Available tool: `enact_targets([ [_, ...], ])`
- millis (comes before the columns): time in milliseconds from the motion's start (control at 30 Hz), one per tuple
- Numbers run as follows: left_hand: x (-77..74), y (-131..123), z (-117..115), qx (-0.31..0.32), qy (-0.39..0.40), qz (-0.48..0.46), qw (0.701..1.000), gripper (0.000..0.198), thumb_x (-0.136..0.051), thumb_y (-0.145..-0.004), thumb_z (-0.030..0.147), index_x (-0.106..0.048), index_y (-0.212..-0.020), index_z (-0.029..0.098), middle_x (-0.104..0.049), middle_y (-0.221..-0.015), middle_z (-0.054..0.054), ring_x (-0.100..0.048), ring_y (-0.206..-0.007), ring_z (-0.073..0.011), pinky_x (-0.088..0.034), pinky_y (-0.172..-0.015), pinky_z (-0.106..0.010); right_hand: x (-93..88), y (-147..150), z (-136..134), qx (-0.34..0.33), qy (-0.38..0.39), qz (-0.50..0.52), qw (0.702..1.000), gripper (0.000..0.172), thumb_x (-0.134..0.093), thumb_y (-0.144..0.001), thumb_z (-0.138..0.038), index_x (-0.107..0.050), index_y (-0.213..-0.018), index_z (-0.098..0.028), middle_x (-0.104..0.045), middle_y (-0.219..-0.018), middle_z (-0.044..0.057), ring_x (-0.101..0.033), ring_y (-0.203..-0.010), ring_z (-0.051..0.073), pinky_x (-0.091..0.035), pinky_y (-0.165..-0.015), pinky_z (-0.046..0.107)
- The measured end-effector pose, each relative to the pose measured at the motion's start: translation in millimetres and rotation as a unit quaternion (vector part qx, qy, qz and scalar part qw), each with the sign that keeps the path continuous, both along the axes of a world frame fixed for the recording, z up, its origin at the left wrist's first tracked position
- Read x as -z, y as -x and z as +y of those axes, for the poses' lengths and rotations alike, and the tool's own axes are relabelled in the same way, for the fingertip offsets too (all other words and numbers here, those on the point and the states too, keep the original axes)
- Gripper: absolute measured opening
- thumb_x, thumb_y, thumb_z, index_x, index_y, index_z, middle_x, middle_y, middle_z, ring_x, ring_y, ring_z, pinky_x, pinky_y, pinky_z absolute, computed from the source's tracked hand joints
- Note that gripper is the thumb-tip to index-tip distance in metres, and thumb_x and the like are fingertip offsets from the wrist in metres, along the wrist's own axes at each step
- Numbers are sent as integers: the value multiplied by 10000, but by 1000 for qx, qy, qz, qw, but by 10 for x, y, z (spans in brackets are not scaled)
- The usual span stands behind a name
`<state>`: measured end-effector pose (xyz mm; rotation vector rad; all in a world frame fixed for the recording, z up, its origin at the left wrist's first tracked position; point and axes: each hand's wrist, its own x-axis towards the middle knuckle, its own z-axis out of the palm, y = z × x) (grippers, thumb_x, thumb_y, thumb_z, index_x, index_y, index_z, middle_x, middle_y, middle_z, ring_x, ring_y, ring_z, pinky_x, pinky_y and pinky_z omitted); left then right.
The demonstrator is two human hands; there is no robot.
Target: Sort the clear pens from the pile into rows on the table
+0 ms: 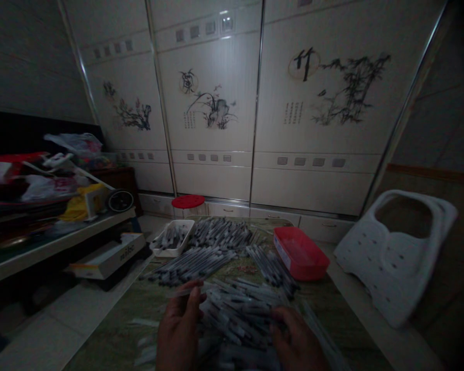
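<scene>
Left hand (178, 330) pinches one slim grey plastic tube (185, 291), just left of the heap of tubes (235, 314) on the surface (108, 335). Right hand (297, 342) lies curled on the heap's edge, its grip unclear. Beyond the heap stand a white tray (172, 237) and a red tray (301, 253).

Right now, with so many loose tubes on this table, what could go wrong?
The loose tubes piled under your right hand could slide or roll, and some lie close to the table edge, so they may fall. The white tray sits near the far corner, so a reach with your left hand might knock it.
</scene>
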<state>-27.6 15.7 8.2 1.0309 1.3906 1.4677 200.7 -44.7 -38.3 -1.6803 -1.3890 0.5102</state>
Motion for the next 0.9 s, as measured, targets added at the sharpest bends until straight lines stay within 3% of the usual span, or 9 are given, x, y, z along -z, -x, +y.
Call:
enact_targets([
  [133, 3, -107, -79, 54, -63, 79, 993, 408, -643, -855, 545, -708, -1105, 229, -728, -1170, -97, -657, -1119, -294, -504, -889, -381, 18, 14, -4, -6, -24, 10, 1000, 315, -460, -817, -314, -701, -992, -213, -718, -1018, 84, -691, -985, 247, -529, -836, 311],
  [233, 66, -178, -114, 105, -143, 184, 967, 285, -585, -926, 423, -712, -1104, 240, -720, -1184, -94, -648, -1135, -271, -504, -947, -391, -22, -25, -13, -18, 0, 28, 999, 323, -459, -813, -281, -686, -1031, -207, -720, -1061, 87, -693, -1013, 250, -543, -818, 309],
  [333, 177, -224, -110, 170, -241, 299, 908, 297, -539, -948, 261, -670, -1215, 264, -718, -1180, -87, -653, -1105, -240, -517, -949, -382, -89, -50, -24, -29, 27, 31, 999, 294, -472, -828, -277, -677, -1026, -202, -730, -1037, 85, -693, -987, 247, -533, -842, 319],
  [400, 261, -255, -96, 204, -295, 378, 854, 457, -554, -891, 132, -615, -1316, 290, -719, -1180, -79, -654, -1084, -232, -528, -930, -372, -140, -40, -29, -41, 24, 31, 998, 260, -480, -842, -291, -677, -989, -204, -729, -1004, 79, -686, -983, 244, -520, -860, 319],
  [467, 331, -306, -92, 228, -314, 449, 805, 637, -562, -813, 38, -566, -1385, 317, -717, -1194, -73, -653, -1062, -241, -535, -895, -374, -189, -19, -28, -52, 21, 42, 998, 245, -488, -855, -316, -679, -962, -206, -728, -1001, 75, -682, -984, 241, -512, -859, 310],
  [533, 371, -381, -109, 228, -295, 502, 781, 730, -543, -776, -8, -538, -1419, 338, -706, -1227, -71, -644, -1068, -255, -526, -892, -392, -223, -9, -24, -50, 41, 70, 995, 256, -484, -868, -346, -676, -963, -205, -735, -980, 71, -688, -958, 244, -515, -834, 309],
  [700, 332, -554, -174, 244, -185, 545, 780, 739, -482, -781, -26, -510, -1463, 257, -704, -1227, -106, -630, -1068, -270, -495, -953, -425, -223, -67, -29, 2, 77, 120, 990, 295, -468, -885, -399, -656, -1002, -204, -739, -896, 62, -693, -849, 258, -512, -743, 326],
  [900, 287, -521, -164, 261, -174, 523, 792, 588, -463, -861, 53, -568, -1414, 219, -744, -1135, -120, -644, -1047, -291, -504, -933, -447, -191, -129, -46, 6, 62, 108, 992, 253, -500, -873, -394, -660, -959, -218, -743, -956, 66, -688, -942, 265, -493, -819, 337],
])
